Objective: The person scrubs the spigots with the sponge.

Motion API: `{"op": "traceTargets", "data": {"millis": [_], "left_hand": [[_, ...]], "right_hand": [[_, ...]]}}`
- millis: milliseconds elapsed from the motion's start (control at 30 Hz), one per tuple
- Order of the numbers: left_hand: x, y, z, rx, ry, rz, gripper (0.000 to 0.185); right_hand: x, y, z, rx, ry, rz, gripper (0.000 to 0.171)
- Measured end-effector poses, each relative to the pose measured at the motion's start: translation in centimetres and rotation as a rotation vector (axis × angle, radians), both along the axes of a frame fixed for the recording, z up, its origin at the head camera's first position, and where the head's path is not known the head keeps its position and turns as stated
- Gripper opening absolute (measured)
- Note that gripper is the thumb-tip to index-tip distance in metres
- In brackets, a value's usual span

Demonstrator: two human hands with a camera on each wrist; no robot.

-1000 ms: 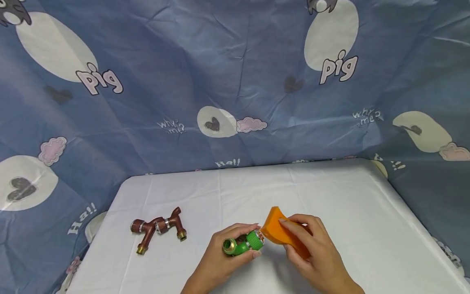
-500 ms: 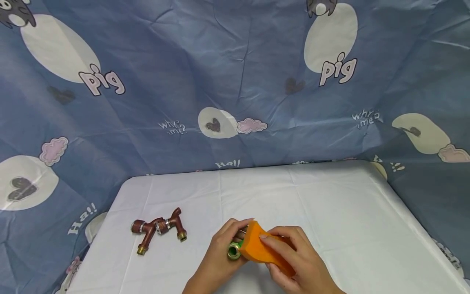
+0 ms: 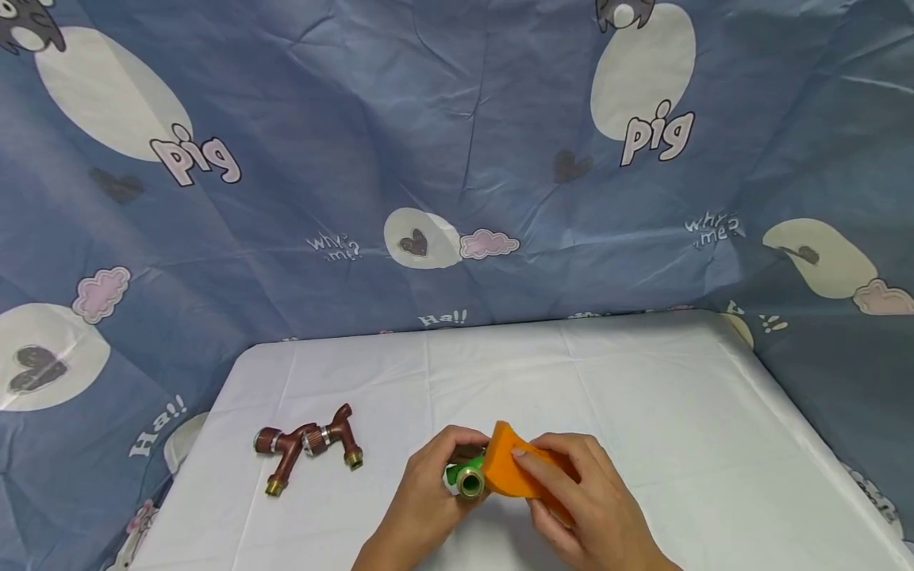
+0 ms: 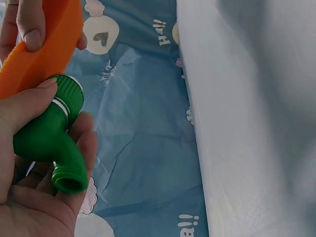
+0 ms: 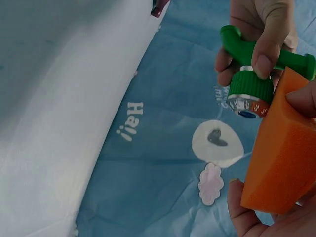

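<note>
My left hand (image 3: pixel 433 484) grips a green faucet (image 4: pixel 48 129) with a ribbed knob; its brass threaded end faces me in the head view. The right wrist view shows the silver cap of the knob (image 5: pixel 251 92), with a red and blue mark. An orange sponge (image 3: pixel 508 468) is pinched between the thumb and fingers of my right hand (image 3: pixel 589 503). The sponge's end lies right against the faucet, overlapping part of it in the head view. In the left wrist view the sponge (image 4: pixel 49 47) sits behind the knob.
Two brown faucets (image 3: pixel 287 458) with brass threaded ends lie close together on the left part of the white-covered table (image 3: pixel 643 381). A blue patterned cloth (image 3: pixel 457 159) hangs behind the table and along its sides.
My right hand has moved left and toward me, bringing the sponge from beside the faucet onto it. The left hand has turned the faucet so its brass end faces me. The brown faucets stay put.
</note>
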State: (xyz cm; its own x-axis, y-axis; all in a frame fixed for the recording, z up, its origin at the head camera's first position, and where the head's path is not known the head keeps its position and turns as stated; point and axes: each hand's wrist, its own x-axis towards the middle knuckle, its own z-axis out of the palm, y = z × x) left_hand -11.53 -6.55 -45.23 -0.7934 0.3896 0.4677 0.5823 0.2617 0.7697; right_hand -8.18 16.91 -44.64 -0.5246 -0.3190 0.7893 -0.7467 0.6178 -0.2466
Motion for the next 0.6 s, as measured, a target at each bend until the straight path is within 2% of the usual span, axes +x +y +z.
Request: {"op": "traceTargets", "data": {"millis": [300,600], "left_hand": [[0.1,0.2,0.2,0.0,0.024,0.006,0.056],[0.5,0.0,0.3,0.015,-0.042,0.029,0.053]], "right_hand": [[-0.1,1.1,-0.1,0.003,-0.056,-0.052,0.04],[-0.2,2.2,-0.4,-0.029,-0.092,-0.097,0.044]]}}
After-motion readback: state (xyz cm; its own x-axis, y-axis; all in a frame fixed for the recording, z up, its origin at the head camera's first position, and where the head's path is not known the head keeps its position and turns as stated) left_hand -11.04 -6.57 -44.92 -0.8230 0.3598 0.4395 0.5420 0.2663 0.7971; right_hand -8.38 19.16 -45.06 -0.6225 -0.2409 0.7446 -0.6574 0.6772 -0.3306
